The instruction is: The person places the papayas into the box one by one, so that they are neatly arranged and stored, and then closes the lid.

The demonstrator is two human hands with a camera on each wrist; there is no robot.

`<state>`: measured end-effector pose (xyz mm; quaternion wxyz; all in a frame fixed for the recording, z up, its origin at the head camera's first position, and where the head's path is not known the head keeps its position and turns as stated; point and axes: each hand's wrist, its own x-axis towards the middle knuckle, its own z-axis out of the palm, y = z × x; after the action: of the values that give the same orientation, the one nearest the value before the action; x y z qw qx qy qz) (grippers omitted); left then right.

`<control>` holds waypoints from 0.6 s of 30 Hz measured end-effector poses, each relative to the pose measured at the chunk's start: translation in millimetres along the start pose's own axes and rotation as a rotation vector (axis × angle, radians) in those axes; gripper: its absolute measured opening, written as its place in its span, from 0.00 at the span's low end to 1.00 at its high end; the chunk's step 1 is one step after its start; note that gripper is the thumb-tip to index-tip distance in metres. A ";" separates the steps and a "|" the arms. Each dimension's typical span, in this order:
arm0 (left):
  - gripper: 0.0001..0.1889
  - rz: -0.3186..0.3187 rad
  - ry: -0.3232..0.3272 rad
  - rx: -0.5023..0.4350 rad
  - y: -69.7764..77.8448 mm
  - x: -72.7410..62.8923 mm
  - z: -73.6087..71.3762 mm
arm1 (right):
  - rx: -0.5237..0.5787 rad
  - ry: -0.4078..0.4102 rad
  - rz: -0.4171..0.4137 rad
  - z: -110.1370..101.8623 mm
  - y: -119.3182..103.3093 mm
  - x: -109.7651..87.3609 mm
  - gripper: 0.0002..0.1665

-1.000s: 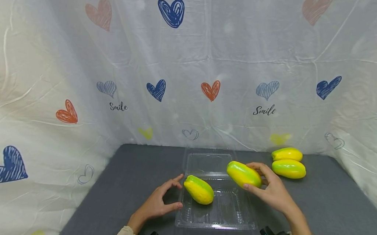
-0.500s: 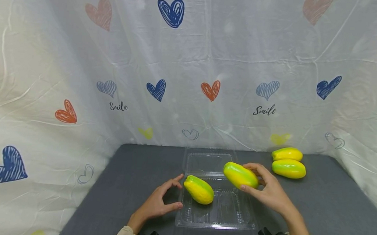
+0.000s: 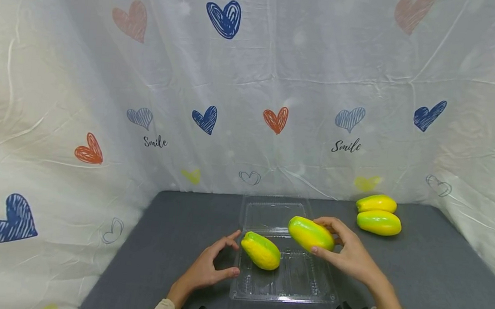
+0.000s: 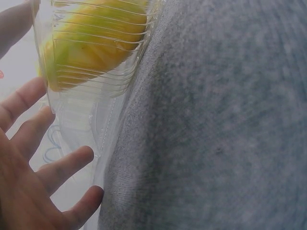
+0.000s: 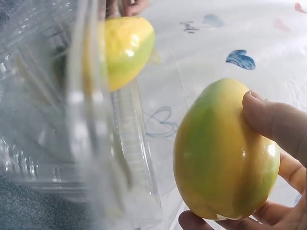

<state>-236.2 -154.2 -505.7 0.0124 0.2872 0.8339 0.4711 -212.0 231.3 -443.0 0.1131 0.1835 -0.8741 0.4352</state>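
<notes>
Papaya [image 3: 311, 233], perhaps slick enough to slip, gripped by right hand [image 3: 351, 256] at one o'clock of clamshell base [image 3: 300, 288], left hand [image 3: 206, 266] spread at nine.

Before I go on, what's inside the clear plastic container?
One yellow-green fruit, in the left part of the container. The right hand holds a second fruit above the container. The container's floor under the first fruit is covered from view.

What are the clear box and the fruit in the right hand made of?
The clear box looks like thin, shiny plastic: light glints off its see-through, ribbed walls. The held fruit has a smooth, glossy surface with bright highlights; it might be real or a painted plastic copy, I can't tell.
</notes>
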 end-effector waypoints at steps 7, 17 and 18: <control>0.22 -0.009 -0.005 -0.012 1.0 0.2 0.3 | 0.006 -0.012 -0.020 2.9 -1.7 1.0 0.34; 0.22 -0.010 -0.005 -0.017 0.7 0.1 -0.1 | 0.022 -0.032 -0.039 8.0 -4.8 1.7 0.34; 0.22 -0.011 -0.004 -0.016 0.8 0.0 -0.1 | 0.023 -0.034 -0.041 8.5 -5.0 1.7 0.34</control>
<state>-235.9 -154.0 -505.0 0.0190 0.2835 0.8317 0.4771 -211.7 221.3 -443.9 0.1049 0.2099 -0.8670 0.4396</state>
